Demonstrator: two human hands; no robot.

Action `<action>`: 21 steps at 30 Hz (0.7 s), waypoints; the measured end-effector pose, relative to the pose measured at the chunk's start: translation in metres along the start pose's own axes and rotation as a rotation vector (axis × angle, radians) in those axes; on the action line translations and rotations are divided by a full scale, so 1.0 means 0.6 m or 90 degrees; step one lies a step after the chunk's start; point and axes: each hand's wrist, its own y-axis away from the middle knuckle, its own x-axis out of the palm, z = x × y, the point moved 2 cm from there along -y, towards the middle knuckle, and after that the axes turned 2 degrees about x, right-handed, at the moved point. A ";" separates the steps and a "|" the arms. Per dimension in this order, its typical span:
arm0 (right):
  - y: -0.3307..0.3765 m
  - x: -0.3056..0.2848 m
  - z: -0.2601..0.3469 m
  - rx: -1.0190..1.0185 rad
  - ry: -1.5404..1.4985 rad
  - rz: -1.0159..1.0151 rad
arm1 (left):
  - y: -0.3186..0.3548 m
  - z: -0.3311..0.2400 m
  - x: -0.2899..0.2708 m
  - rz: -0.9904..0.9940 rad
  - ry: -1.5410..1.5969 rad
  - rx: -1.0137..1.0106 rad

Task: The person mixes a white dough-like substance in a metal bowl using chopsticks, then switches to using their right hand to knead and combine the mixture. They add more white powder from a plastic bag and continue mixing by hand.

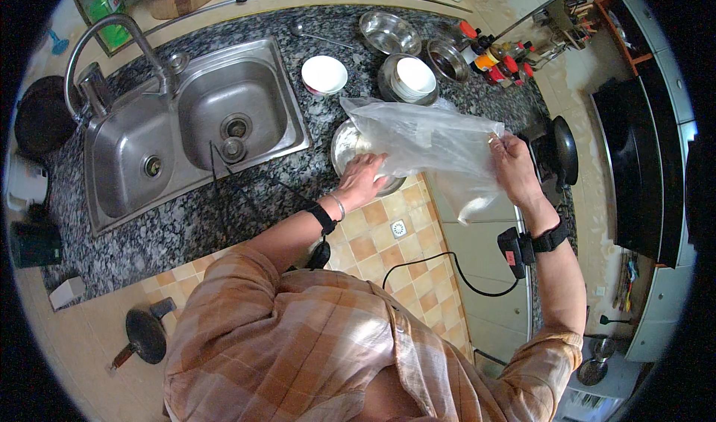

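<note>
Two plaid sleeves are lying nearest, one per arm. Two black wristbands are circling the wrists, one each; one bracelet is sitting beside the left band. One black box with a cable is hanging by the right wrist, bearing one label too small to read.

Left hand: forearm is slanting up to the right, palm is facing down, fingers are pointing toward the bag and resting at its near-left edge. Cannot tell whether they are gripping it.

Right hand: forearm is rising upright, wrist is bending slightly inward, fingers are curling closed on the bag's right end. Grip: holding the bag.

One clear bag is spreading between the hands, partly covering one metal dish at the counter's front edge.

Left: one sink is showing two basins and two drains; one tap is arching over it.

Beyond the bag: one white bowl is standing alone; a stack of white bowls, count unclear, is sitting in one pot. Two steel bowls are standing nearby. One ladle is lying behind. Several bottles are crowding the right corner, labels illegible.
</note>
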 end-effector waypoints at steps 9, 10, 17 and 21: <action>-0.020 -0.006 0.003 -0.004 0.071 -0.015 | 0.014 0.009 -0.008 -0.027 -0.105 -0.022; -0.022 -0.008 0.002 -0.012 0.061 -0.014 | 0.014 0.008 -0.011 -0.021 -0.103 -0.029; -0.029 -0.002 -0.009 0.019 0.057 -0.018 | 0.043 -0.030 -0.064 -0.174 -0.019 0.040; -0.033 0.002 -0.019 -0.001 0.019 -0.012 | 0.054 -0.079 -0.061 0.092 0.098 0.059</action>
